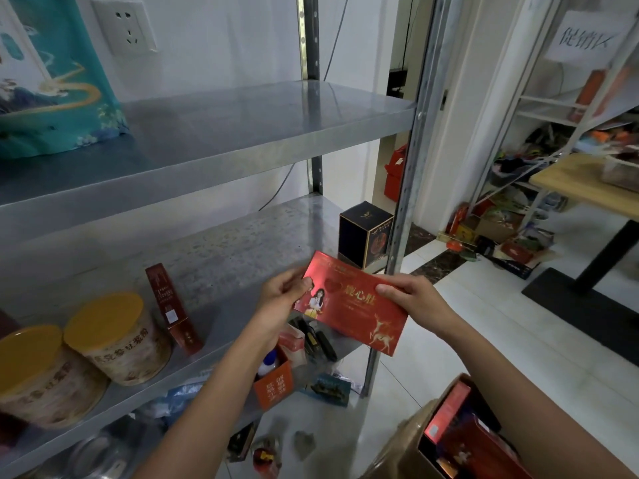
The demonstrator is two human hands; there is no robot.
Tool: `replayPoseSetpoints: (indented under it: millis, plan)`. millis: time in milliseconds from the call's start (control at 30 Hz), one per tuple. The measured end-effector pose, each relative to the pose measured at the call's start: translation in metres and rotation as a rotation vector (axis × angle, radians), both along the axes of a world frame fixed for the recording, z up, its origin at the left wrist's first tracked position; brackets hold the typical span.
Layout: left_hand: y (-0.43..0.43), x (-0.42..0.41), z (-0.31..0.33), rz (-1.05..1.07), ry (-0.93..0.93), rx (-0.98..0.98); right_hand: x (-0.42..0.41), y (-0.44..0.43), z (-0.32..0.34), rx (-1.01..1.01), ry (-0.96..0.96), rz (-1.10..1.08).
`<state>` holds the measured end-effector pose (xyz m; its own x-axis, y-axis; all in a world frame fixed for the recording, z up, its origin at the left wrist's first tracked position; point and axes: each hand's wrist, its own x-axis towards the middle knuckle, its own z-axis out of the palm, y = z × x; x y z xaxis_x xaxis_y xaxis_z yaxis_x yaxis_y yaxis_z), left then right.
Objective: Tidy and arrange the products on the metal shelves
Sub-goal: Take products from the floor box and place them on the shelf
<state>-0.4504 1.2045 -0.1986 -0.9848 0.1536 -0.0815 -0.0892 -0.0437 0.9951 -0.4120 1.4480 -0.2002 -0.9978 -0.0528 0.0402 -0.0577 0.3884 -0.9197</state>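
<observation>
I hold a flat red product box with gold deer print in front of the middle metal shelf. My left hand pinches its left end and my right hand grips its right upper edge. On that shelf stand two round tubs with yellow lids, a tall dark red box and a dark blue box at the far right. The upper shelf carries a teal bag at its left.
An open cardboard carton with red boxes sits at the lower right. The lowest shelf holds an orange box, black items and small packets. A wooden table and a cluttered white rack stand to the right across the tiled floor.
</observation>
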Motion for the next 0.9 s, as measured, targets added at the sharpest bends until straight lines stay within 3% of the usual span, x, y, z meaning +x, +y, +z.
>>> replayPoseSetpoints:
  millis: [433, 900]
  plan:
    - [0.079, 0.042, -0.053, -0.266, -0.115, -0.043, 0.101, 0.06, -0.054, 0.053, -0.114, -0.295]
    - [0.171, 0.088, -0.141, -0.621, -0.085, -0.34, 0.197, 0.126, -0.127, 0.216, -0.277, -0.515]
